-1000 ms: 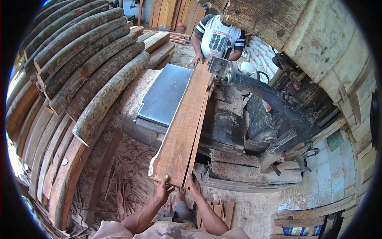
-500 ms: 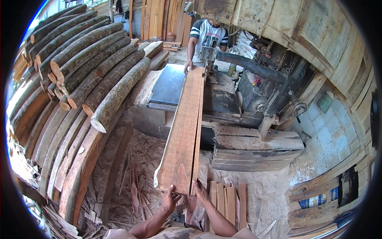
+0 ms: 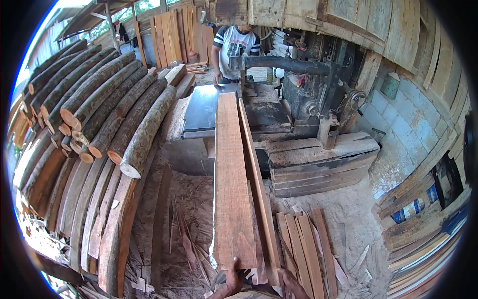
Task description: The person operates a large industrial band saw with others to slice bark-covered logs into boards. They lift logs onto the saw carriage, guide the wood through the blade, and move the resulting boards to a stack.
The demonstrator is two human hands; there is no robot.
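Observation:
My left hand (image 3: 233,276) grips the near end of a wide reddish board (image 3: 229,179) with a pale ragged left edge, thumb on top. My right hand (image 3: 290,283) holds the near end of a narrow strip (image 3: 256,189) lying alongside on the right, with a gap between the pieces. Their far ends reach the sawing machine's steel table (image 3: 198,122), below its black arm (image 3: 284,65). A co-worker (image 3: 234,45) stands behind the machine, one hand down beside the table, off the board.
Stacked logs and curved slabs (image 3: 97,114) crowd the left. Narrow offcuts (image 3: 303,249) lie low at right, beside a sawdust-covered wooden housing (image 3: 323,169). A block wall (image 3: 403,129) bounds the right; a timber canopy (image 3: 358,20) hangs overhead. Planks (image 3: 169,37) lean at the back.
The board and strip have moved toward me, away from the blade, with a wider gap between them. The co-worker's hand has left the board. My view has tilted up.

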